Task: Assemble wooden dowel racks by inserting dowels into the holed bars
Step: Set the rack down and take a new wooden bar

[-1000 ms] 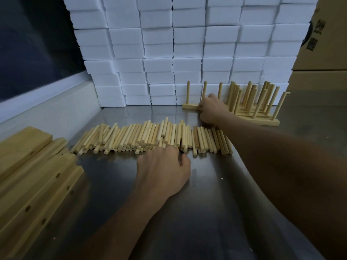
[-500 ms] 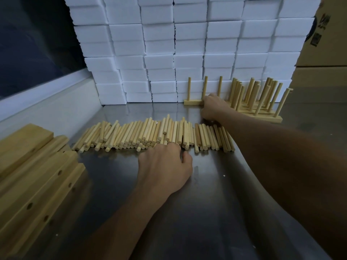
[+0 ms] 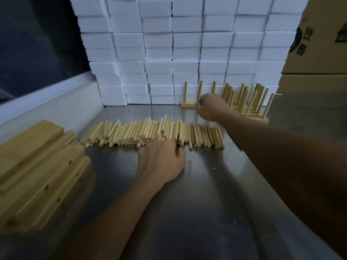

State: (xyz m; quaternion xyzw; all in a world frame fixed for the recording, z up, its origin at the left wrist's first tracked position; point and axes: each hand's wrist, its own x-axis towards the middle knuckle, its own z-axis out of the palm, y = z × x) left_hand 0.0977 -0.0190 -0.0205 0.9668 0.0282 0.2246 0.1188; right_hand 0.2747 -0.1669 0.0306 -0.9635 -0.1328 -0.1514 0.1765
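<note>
Several loose dowels (image 3: 131, 132) lie side by side in a row across the steel table (image 3: 206, 203). My left hand (image 3: 161, 162) rests at the row's near edge, fingers curled over the dowel ends and thumb tucked in; the fingertips are hidden. At the back stands a dowel rack (image 3: 187, 104), a holed bar with three upright dowels showing. My right hand (image 3: 210, 107) grips this bar near its left end. Behind my right hand, more racks (image 3: 249, 102) with several upright dowels stand close together.
A stack of holed wooden bars (image 3: 43, 177) lies at the left edge. White foam blocks (image 3: 187, 53) form a wall at the back. Cardboard boxes (image 3: 319, 44) stand at the right rear. A dark window (image 3: 33, 44) runs along the left side.
My right hand has shifted slightly left along the rack's bar. My left hand stays at the dowel row.
</note>
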